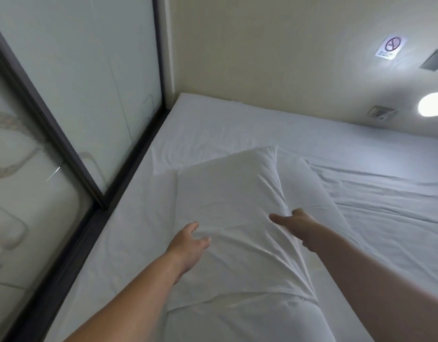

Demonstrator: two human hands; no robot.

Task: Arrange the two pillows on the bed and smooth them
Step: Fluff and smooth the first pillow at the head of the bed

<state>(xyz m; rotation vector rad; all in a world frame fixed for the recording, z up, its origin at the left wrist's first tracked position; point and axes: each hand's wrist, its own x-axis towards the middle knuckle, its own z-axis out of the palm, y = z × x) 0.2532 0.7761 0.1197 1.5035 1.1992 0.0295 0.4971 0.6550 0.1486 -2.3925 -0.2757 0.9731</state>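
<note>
A white pillow [227, 198] lies lengthwise on the white bed sheet [237, 119], its far corner pointing at the wall. A second white pillow [314, 186] shows from under its right side. My left hand [188, 245] rests at the near pillow's left edge with fingers apart, holding nothing. My right hand [296, 225] is on the pillow's right side, thumb stretched out and fingers curled into the cover, with creases running out from the grip. The pillow's near end [237, 317] bulges toward me.
A dark-framed frosted glass partition [72, 149] runs along the bed's left edge. A cream wall [274, 58] closes the far side, carrying a no-smoking sign [391, 47], a socket plate [380, 111] and a lit round lamp [433, 104]. The sheet stretches on to the right [398, 193].
</note>
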